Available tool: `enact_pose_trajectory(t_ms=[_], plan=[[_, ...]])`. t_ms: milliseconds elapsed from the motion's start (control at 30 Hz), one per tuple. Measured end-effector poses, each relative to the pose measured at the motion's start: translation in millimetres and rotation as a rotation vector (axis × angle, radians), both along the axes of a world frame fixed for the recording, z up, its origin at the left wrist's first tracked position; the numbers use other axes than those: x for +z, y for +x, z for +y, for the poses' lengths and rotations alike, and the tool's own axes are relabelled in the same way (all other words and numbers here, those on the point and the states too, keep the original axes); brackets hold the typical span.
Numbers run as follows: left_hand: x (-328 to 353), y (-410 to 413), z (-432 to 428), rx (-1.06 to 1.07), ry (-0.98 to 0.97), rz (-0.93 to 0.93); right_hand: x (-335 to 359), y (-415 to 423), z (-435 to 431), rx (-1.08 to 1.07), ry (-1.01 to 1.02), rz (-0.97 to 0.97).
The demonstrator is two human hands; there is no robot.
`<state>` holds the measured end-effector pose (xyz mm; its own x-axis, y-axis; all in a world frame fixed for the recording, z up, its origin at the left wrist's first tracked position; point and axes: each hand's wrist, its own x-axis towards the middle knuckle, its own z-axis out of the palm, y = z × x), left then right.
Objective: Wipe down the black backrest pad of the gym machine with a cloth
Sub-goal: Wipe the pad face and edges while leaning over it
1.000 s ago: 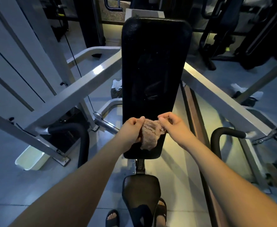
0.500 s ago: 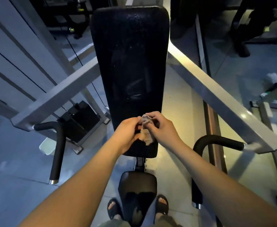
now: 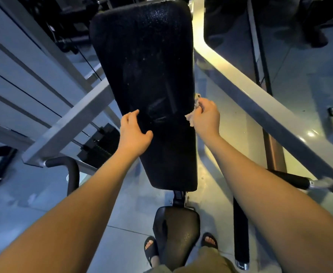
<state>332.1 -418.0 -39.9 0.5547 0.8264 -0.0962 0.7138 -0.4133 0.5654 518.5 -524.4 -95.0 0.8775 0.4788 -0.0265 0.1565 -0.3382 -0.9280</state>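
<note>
My hands have come apart since a moment ago, when both held the cloth (image 3: 193, 111) low on the backrest pad (image 3: 147, 91). Now my right hand (image 3: 207, 119) alone keeps a tight grip on the bunched cloth at the pad's right edge. My left hand (image 3: 135, 133) lies on the pad's left edge, its grip wide and empty. Most of the pad lies bare between and above my hands. The seat (image 3: 178, 231) sits below the pad's bottom edge.
</note>
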Motion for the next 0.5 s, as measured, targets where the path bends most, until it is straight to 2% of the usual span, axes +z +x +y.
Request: enact_pose_trajectory(t_ms=[67, 200, 400, 500], plan=[[-2.3, 1.8, 7.5, 0.016, 0.008, 0.041, -22.6, -13.3, -8.3, -0.001, -0.056, 0.039], [-9.2, 4.6, 22.4, 0.136, -0.108, 0.023, -39.3, -10.7, -12.1, 0.051, -0.223, 0.23], [-15.9, 1.5, 37.7, 0.071, -0.102, 0.064, 10.5, 21.2, 15.6, -0.059, 0.071, 0.092], [-21.0, 4.5, 44.1, -0.006, -0.145, 0.152, -8.7, 2.1, 12.2, -0.094, 0.054, 0.116]])
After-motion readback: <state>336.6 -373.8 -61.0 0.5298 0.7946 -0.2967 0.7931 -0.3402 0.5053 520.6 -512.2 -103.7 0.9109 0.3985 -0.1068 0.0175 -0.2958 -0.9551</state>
